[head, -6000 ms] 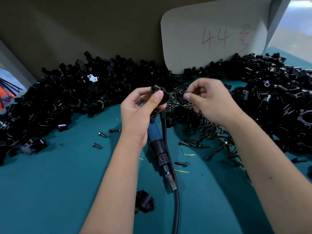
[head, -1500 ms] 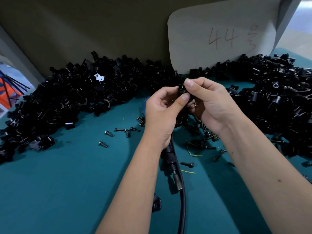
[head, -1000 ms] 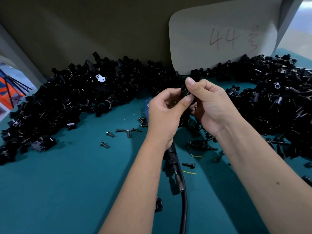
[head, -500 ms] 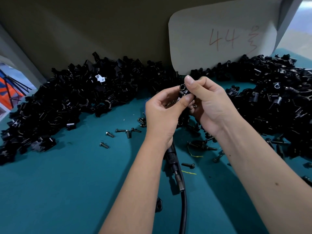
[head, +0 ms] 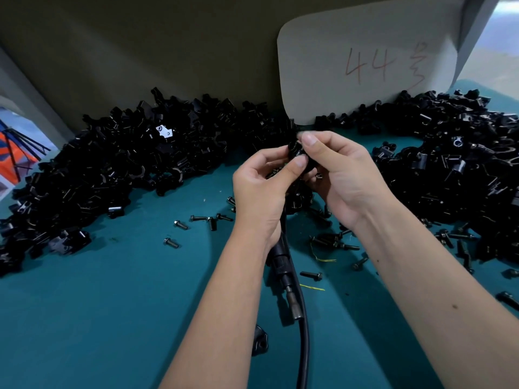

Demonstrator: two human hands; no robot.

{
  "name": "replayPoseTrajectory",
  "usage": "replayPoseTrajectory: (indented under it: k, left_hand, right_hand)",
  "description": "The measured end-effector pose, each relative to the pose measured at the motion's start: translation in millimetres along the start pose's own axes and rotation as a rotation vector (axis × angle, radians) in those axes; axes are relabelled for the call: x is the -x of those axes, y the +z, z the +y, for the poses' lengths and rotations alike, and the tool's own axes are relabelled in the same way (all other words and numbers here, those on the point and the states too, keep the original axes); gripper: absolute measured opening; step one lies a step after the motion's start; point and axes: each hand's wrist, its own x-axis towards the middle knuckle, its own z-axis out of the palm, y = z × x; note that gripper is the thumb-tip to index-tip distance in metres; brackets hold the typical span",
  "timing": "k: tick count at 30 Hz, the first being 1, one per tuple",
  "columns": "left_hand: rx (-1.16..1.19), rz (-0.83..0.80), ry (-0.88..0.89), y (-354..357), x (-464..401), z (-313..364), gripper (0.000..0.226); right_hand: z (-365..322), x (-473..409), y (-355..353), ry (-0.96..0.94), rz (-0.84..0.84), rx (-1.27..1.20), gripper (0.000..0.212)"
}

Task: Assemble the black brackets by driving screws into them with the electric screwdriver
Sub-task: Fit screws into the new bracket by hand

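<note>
- Table (head: 84,318): teal surface, carrying all stock listed below.
- Bracket heaps: black brackets piled in a left heap (head: 112,169) and a right heap (head: 455,175), both along the back wall.
- Card (head: 365,60): pale, hand-marked "44", propped upright behind the heaps.
- Electric screwdriver (head: 283,265): lying on the table under the left wrist, cable running toward the viewer; not in use.
- Left hand (head: 261,189): fingers curled, thumb pressing the held bracket (head: 296,153).
- Right hand (head: 345,175): fingertips pinching the same bracket from the other side; whether a screw is being seated cannot be told.
- Loose screws (head: 196,220): scattered near both wrists.
- Step, as judged: fitting the bracket by hand. Next calls for picking up the screwdriver and lining its bit up with the screw head.
</note>
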Motion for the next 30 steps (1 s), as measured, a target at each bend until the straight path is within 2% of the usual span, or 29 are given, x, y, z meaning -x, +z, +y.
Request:
replayPoseTrajectory:
  k: [4,8,12,15,17,23,27,30]
  left_hand:
    - [-0.098,0.002,0.003,2,0,-1,0.018]
    - [-0.037,0.005,-0.008,2,1,-1,0.017]
    - [-0.03,-0.006,0.015,-3,-1,-1,0.021]
    - [-0.13,-0.054,0.051,-1,0,-2,0.021]
    - [-0.175,-0.047,0.059,2,1,-3,0.021]
    - [0.184,0.048,-0.079,-4,-1,7,0.006]
    - [0.244,0.004,-0.09,-8,1,11,0.006]
    - [0.241,-0.029,-0.086,-9,3,13,0.009]
  right_hand:
    - [1,-1,-2,0.005,0.077,0.016,0.035]
    - [5,0,-1,-0.044,-0.012,-0.052,0.016]
    - [5,0,4,-0.039,-0.008,-0.074,0.018]
    - [6,1,7,-0.043,0.107,-0.058,0.038]
    - [6,1,5,-0.059,0.128,-0.054,0.043]
    - [4,-1,-1,-0.006,-0.025,-0.118,0.028]
    - [8,0,3,-0.073,-0.001,-0.112,0.017]
    - [5,-1,2,-0.026,0.0,-0.135,0.003]
